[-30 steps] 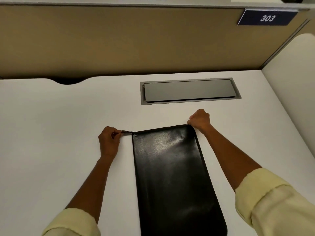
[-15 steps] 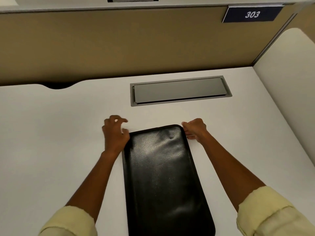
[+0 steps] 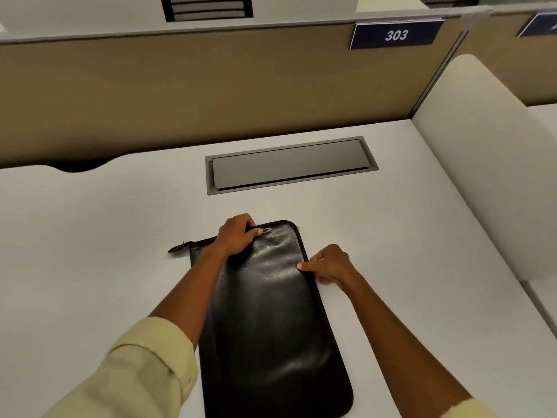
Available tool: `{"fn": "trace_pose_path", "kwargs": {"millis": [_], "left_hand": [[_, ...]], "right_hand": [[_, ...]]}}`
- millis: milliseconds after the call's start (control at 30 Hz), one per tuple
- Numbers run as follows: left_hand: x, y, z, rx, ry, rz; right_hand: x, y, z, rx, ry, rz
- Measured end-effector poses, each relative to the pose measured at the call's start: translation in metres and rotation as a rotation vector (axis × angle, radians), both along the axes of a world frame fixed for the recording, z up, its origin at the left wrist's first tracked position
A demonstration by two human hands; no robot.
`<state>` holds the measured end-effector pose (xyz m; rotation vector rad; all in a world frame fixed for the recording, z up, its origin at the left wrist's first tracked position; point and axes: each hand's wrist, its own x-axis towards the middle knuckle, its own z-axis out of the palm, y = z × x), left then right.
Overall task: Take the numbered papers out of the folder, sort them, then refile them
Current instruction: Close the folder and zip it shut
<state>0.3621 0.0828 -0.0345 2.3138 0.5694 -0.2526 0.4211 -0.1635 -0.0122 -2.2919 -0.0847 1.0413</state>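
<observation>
A black zip folder (image 3: 271, 312) lies flat on the white tabletop (image 3: 90, 251). The left hand (image 3: 238, 235) curls its fingers over the folder's top edge. The right hand (image 3: 330, 265) pinches its right edge.

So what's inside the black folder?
Nothing shows yet. The folder lies flat on the desk, and its black cover hides whatever is inside. The left hand grips its top edge; the right hand holds its right edge.
</observation>
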Motion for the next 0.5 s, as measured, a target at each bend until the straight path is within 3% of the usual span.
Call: {"fn": "trace_pose_path", "kwargs": {"millis": [167,300,500], "left_hand": [[-0.006,0.0,0.009,-0.048,-0.051,0.097],[-0.019,0.011,0.026,-0.142,-0.158,0.269],[-0.049,0.025,0.069,-0.259,-0.36,0.455]], "right_hand": [[-0.004,-0.004,0.006,0.176,0.242,-0.097],[-0.008,-0.009,0.019,0.23,0.345,-0.043],[-0.004,0.009,0.066,0.358,0.149,0.063]]}}
